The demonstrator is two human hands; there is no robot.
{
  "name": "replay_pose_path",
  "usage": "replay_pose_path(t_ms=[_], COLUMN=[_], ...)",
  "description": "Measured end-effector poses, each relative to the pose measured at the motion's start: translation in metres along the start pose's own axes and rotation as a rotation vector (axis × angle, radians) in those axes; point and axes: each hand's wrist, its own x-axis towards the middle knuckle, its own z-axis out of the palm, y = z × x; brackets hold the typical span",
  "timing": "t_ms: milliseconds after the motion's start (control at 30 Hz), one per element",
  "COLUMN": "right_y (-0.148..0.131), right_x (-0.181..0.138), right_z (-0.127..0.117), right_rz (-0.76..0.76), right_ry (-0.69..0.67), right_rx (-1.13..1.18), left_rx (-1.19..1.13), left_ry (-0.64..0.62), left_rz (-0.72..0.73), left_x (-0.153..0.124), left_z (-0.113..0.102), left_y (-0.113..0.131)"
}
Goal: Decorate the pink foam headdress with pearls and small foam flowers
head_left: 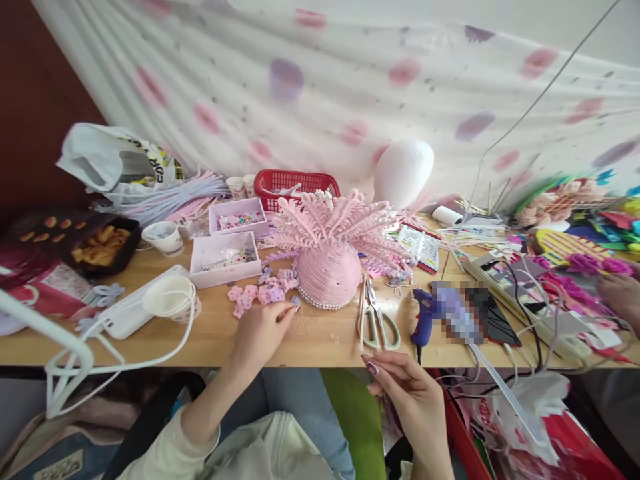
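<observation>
We see a cream, soft-looking sleeve (165, 457) on the left arm, bunched up near the elbow so that the forearm is bare down to the left hand (260, 333). The right hand (413, 397) and its forearm are bare as far as the lower edge of the view, and we make out long fingernails (372, 367) painted a glossy dark mauve. Across the lap we note blue denim trousers (307, 407), faded pale.

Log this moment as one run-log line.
left hand: fingertips at small pink flowers beside pink headpiece | right hand: open, empty, at table edge near scissors | glue gun right of scissors
</observation>
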Motion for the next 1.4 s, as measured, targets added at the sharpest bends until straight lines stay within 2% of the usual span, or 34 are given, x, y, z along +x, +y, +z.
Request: replay_pose_path(t_ms=[133,267,333,433,500,600,700,967,1167,1400], right_y=[0.003,0.006,0.005,0.001,-0.002,-0.004,-0.002,-0.001,-0.004,-0.009], right_x=[-0.002,-0.001,0.004,0.016,0.025,0.034,0.035,0.028,0.026,0.027], right_z=[0.005,0.029,0.044,0.071,0.091,0.115,0.129,0.142,0.151,0.15], right_rz=[-0.066,-0.076,-0.036,0.03,0.053,0.044,-0.036,-0.122,-0.067,-0.015], right_ry=[-0.028,-0.08,-0.098,-0.124,-0.174,-0.307,-0.36,-0.267,-0.261,-0.235], right_rx=[-0.088,-0.136,-0.107,-0.104,-0.129,-0.154,-0.208,-0.165,0.036,0.082], left_rx=[0.316,0.324,0.162,-0.314,-0.567,-0.761,-0.853,-1.021,-1.13,-1.177], left_ry=[-0.032,-0.018,0.02,0.038,0.008,-0.06,-0.116,-0.219,-0.21,-0.256], left_rz=[-0.026,-0.051,-0.074,-0.154,-0.219,-0.262,-0.251,-0.175,-0.099,-0.084], left_x=[0.02,0.022,0.018,0.01,0.005,-0.003,-0.009,-0.012,-0.007,-0.009], left_z=[0.016,0.018,0.014,0.006,0.002,-0.004,-0.009,-0.01,-0.011,-0.011], left_y=[0.007,0.005,-0.001,-0.007,-0.008,-0.006,-0.007,-0.008,-0.001,0.001])
